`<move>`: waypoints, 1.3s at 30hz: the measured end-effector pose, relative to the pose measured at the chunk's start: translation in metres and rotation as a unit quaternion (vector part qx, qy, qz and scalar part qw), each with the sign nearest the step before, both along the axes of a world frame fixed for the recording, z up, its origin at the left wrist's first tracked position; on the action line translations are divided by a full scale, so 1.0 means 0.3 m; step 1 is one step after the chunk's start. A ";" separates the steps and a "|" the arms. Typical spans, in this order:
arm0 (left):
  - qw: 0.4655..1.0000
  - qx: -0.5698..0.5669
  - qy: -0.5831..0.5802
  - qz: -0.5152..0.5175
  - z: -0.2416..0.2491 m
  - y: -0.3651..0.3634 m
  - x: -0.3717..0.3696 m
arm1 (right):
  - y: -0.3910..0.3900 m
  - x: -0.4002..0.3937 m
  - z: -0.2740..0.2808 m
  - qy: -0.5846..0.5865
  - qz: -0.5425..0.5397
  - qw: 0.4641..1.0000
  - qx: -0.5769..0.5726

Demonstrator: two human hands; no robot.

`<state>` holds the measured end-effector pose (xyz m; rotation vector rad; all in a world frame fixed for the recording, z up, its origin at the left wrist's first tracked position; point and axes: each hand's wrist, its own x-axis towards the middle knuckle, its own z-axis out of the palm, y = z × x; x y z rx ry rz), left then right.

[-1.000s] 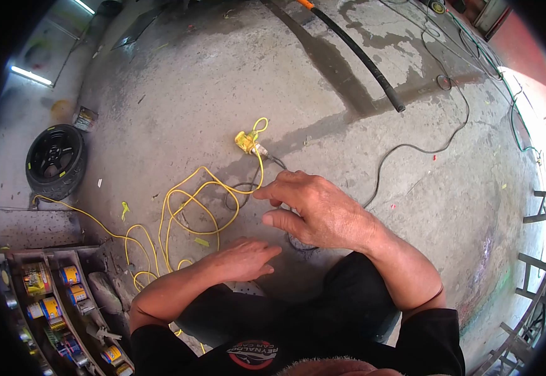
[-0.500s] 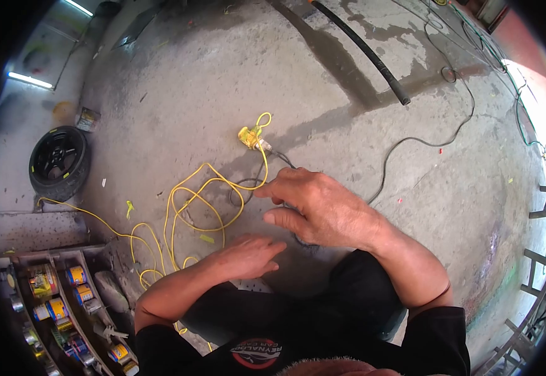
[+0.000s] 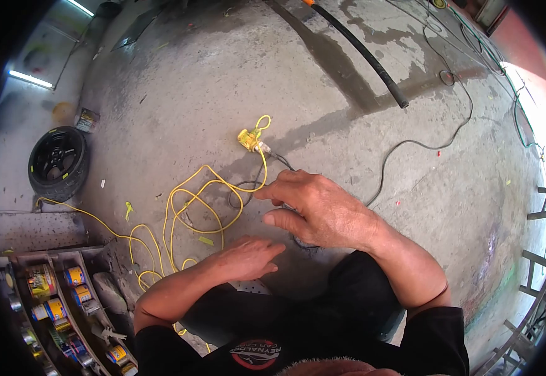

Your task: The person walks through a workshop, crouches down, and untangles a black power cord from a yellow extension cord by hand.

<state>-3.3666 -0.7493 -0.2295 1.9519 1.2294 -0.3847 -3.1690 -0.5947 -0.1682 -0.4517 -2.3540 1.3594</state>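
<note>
My right hand (image 3: 323,210) hovers over the concrete floor, its thumb and fingers apart and nothing visible between them. A dark curved edge, perhaps of a cable, shows just below its thumb; the rest is hidden. Lower and to the left, my left hand (image 3: 248,258) is loosely open with its fingers pointing right, holding nothing that I can see. Beyond my hands lies a yellow extension cord (image 3: 205,167), looped on the floor up to its yellow outlet end (image 3: 248,139). A pale plug (image 3: 263,148) with a black cable (image 3: 281,159) joins it there.
A wheel with a tire (image 3: 58,163) leans at the left wall. Below it, a shelf rack (image 3: 53,266) holds several cans (image 3: 50,309). A thick black hose (image 3: 367,53) lies ahead, beside damp streaks. Thin hoses (image 3: 516,103) and metal frames (image 3: 539,272) line the right side.
Both hands hold nearly the same pose. The view has shifted very slightly; nothing on the floor has visibly moved.
</note>
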 end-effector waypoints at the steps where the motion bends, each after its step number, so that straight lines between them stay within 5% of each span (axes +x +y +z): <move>1: 1.000 -0.003 0.003 -0.001 0.005 0.003 0.001 | -0.001 0.000 -0.001 0.004 -0.002 1.000 0.000; 39: 1.000 0.001 -0.010 0.014 -0.009 -0.006 -0.001 | 0.008 0.005 0.028 -0.042 0.013 0.999 -0.016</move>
